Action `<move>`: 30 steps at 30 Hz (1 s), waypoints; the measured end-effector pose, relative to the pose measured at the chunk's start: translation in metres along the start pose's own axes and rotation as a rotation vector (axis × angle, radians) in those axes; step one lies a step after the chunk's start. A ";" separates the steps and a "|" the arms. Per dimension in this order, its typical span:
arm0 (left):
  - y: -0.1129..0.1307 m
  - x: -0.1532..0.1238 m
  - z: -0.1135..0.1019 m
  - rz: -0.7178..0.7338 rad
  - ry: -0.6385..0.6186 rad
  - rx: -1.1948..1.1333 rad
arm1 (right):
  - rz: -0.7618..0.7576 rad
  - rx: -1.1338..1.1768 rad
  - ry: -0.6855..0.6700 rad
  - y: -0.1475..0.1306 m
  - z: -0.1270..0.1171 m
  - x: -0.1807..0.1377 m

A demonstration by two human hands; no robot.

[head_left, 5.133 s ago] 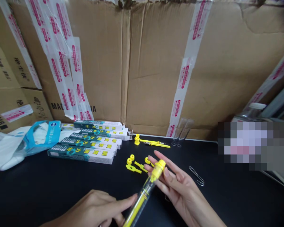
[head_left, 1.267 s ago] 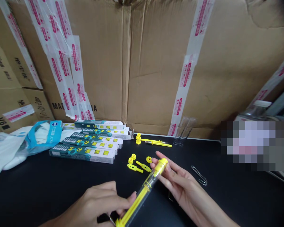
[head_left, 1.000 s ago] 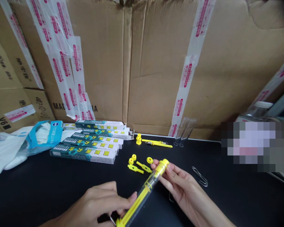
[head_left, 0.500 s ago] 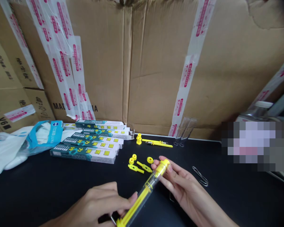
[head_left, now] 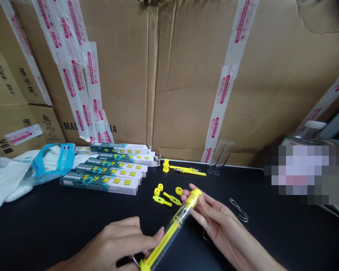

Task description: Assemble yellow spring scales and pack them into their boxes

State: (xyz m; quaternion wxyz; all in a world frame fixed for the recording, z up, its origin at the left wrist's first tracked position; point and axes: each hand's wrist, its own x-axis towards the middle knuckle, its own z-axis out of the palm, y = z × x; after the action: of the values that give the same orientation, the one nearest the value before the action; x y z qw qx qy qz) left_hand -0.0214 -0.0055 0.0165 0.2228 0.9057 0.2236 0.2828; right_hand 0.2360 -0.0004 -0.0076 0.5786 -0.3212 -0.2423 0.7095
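A clear tubular spring scale point(head_left: 173, 226) with yellow parts inside slants across the front of the table. My right hand point(head_left: 217, 216) is closed around its yellow upper cap point(head_left: 194, 195), the thumb on the near side. Around the lower part curls my left hand point(head_left: 124, 241), its fingertips pressed against the tube. Beside the lower yellow end a bit of bent metal wire point(head_left: 135, 260) shows, partly hidden by the left fingers. Just beyond the tube lie two flat yellow pieces point(head_left: 162, 201) and several small yellow rings point(head_left: 179, 191).
Several printed cartons point(head_left: 101, 182) are stacked at the back left, near white and blue plastic bags point(head_left: 53, 162). Yellow rods with springs point(head_left: 188, 170) and clear tubes point(head_left: 220, 158) lie at the back. Metal hooks point(head_left: 238, 210) rest at right. Cardboard point(head_left: 186, 94) walls the rear.
Both hands keep their hold on the spring scale. Its upper end and the right fingers have shifted very slightly left; the other things stay put.
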 end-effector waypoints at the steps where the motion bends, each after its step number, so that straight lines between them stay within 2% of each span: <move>1: 0.000 0.001 0.000 0.004 0.004 0.003 | 0.001 0.010 -0.002 -0.001 0.002 -0.001; 6: 0.000 0.001 -0.001 0.013 0.038 0.002 | -0.013 0.004 -0.009 -0.005 0.004 0.000; 17: -0.004 -0.001 0.002 0.042 0.087 -0.021 | -0.032 -0.074 -0.063 -0.001 -0.007 0.001; 25: 0.001 -0.001 0.000 0.016 0.020 0.002 | 0.014 -0.030 -0.016 -0.006 0.004 -0.001; 30: -0.001 -0.003 0.000 0.021 -0.001 -0.004 | -0.003 -0.042 -0.058 -0.008 0.004 -0.001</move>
State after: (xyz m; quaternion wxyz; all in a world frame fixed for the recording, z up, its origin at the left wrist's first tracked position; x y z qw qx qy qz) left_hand -0.0236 -0.0063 0.0150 0.2216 0.9077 0.2133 0.2853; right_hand 0.2388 0.0006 0.0012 0.5656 -0.3119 -0.2744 0.7124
